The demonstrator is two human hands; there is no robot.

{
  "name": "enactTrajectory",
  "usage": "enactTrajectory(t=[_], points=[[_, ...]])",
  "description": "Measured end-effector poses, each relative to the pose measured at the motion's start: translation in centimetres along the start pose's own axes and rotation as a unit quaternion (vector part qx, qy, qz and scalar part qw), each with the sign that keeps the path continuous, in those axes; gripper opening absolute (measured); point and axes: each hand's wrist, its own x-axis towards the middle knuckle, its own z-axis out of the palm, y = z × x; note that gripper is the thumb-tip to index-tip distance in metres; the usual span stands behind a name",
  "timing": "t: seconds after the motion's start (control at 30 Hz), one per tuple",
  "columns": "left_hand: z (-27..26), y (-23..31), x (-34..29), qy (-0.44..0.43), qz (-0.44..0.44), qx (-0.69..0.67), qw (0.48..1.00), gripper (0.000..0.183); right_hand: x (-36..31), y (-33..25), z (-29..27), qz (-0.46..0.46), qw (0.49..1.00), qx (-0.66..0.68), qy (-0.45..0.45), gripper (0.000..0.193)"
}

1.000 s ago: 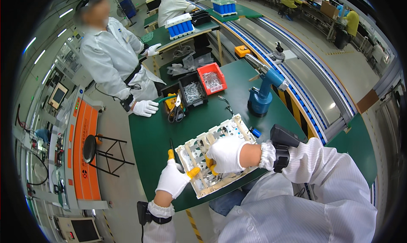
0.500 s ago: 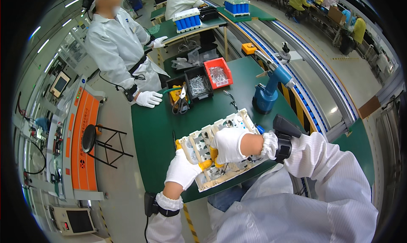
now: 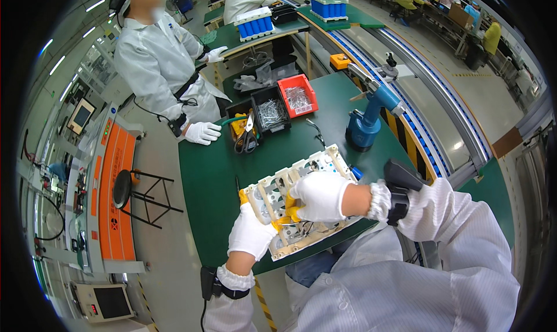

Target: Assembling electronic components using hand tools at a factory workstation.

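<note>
A cream-white plastic frame (image 3: 282,249) with metal plates and dark wires inside lies tilted on the green table in front of me. My left hand (image 3: 250,230), in a white glove with yellow fingertips, grips its left side, fingers over the outer edge and thumb reaching inward. Over the frame's middle, my right hand (image 3: 320,197) is closed, its yellow fingertips bent down close to the left thumb. Whatever those fingertips hold is hidden beneath the glove. Behind the frame's right end, a blue handle (image 3: 356,172) pokes out.
A blue power tool (image 3: 365,126) stands upright beyond the frame. Scissors (image 3: 247,138) lean on a black bin (image 3: 271,113) of screws beside a red bin (image 3: 298,97). At the left, a co-worker's gloved hand (image 3: 203,133) rests at the table edge. A roller conveyor (image 3: 426,94) runs along the right.
My right hand has shifted slightly right, and its fingertips have lifted a little within the frame. My left hand keeps its grip on the frame's left side.
</note>
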Motion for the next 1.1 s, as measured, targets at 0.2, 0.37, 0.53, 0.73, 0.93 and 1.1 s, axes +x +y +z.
enactTrajectory(t=[0.2,0.37,0.53,0.73,0.93,1.1], points=[[0.1,-0.4,0.1,0.002,0.006,-0.005,1.000,0.075,-2.9,-2.8,-0.5,0.028,0.999,-0.017,-0.023,0.024],[-0.1,0.2,0.0,-0.004,-0.013,0.010,1.000,0.074,-2.7,-2.3,1.3,0.018,0.999,-0.045,0.008,0.023],[-0.1,0.2,0.1,-0.006,-0.010,0.018,1.000,0.071,-0.9,0.0,2.0,0.028,0.998,0.058,-0.028,0.024],[-0.2,0.7,-0.1,-0.009,-0.024,0.020,0.999,0.071,-0.4,0.0,1.3,0.034,0.995,0.066,-0.073,0.026],[0.3,-0.2,0.4,-0.008,-0.023,0.022,0.999,0.070,-0.9,0.4,2.4,0.038,0.997,0.057,-0.028,0.026],[-0.1,0.7,0.1,-0.010,-0.042,0.032,0.999,0.071,-1.0,1.0,3.2,-0.001,0.997,0.072,0.029,0.029]])
